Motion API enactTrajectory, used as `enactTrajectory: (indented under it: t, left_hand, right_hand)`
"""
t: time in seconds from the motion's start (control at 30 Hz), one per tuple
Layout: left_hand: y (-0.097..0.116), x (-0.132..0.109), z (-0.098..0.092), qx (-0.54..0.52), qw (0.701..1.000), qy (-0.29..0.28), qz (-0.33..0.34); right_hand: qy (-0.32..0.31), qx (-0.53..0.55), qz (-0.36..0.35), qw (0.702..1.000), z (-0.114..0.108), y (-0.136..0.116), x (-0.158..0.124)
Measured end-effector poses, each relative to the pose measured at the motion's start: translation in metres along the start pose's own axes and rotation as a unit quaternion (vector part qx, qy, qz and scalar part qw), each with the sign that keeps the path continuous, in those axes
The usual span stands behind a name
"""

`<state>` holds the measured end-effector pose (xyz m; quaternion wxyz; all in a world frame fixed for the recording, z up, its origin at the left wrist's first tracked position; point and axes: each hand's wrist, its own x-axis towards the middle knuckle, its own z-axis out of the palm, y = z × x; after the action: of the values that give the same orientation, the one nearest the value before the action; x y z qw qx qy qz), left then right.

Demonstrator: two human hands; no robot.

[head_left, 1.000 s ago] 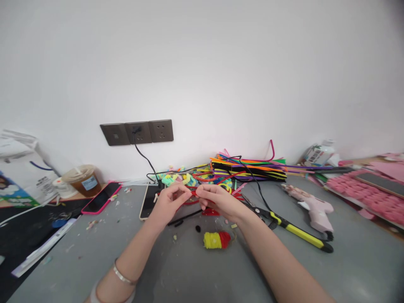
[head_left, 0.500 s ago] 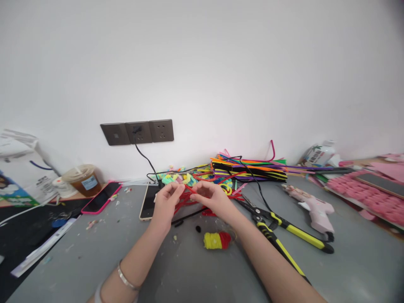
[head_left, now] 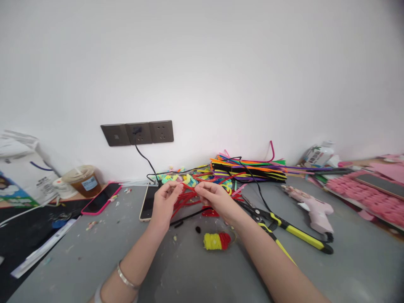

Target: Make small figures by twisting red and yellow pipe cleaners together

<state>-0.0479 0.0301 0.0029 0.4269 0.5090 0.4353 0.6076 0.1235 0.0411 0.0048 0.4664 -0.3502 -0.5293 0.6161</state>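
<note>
Between my two hands a red pipe cleaner (head_left: pixel 188 187) is stretched. My left hand (head_left: pixel 167 201) pinches its left end, and my right hand (head_left: pixel 215 199) pinches it on the right. Behind and below them lies a tangle of red pipe cleaners (head_left: pixel 182 202). Nearer to me on the grey table rests a small yellow and red wound piece (head_left: pixel 216 241), with a little black bit (head_left: pixel 198 229) beside it. A phone (head_left: pixel 147 203) lies partly hidden behind my left hand.
Yellow-handled pliers (head_left: pixel 299 235) lie right of my right arm, near a pink glue gun (head_left: pixel 315 206). A bundle of coloured pipe cleaners (head_left: pixel 249 170) rests against the wall. At left are a pink-cased phone (head_left: pixel 101 198) and a drink cup (head_left: pixel 84 181). A pink keyboard (head_left: pixel 366 195) stands far right.
My right hand's fingers have closed in and its thumb and finger now pinch the red pipe cleaner more tightly. My left hand has shifted slightly left.
</note>
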Motion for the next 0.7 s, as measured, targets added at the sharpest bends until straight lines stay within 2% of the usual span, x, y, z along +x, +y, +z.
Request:
enactTrajectory:
  t: [0.13,0.3,0.53,0.6,0.7]
  left_hand:
    - [0.006,-0.001,0.001,0.060,0.998,-0.027,0.008]
    - [0.002,-0.002,0.003,0.084,0.994,-0.067,0.028]
    - [0.009,-0.008,0.009,0.160,0.976,-0.084,0.120]
    - [0.011,-0.009,0.010,0.148,0.978,-0.095,0.111]
    - [0.009,-0.008,0.009,0.085,0.989,-0.116,0.028]
  right_hand:
    - [0.026,0.076,-0.009,0.997,-0.004,-0.004,0.000]
    - [0.031,0.236,0.007,0.971,0.001,-0.009,0.000]
    - [0.020,0.245,0.059,0.968,0.011,0.005,0.001]
    - [0.028,0.234,0.047,0.971,0.010,0.005,0.001]
    - [0.043,0.205,0.019,0.978,0.006,0.001,0.001]
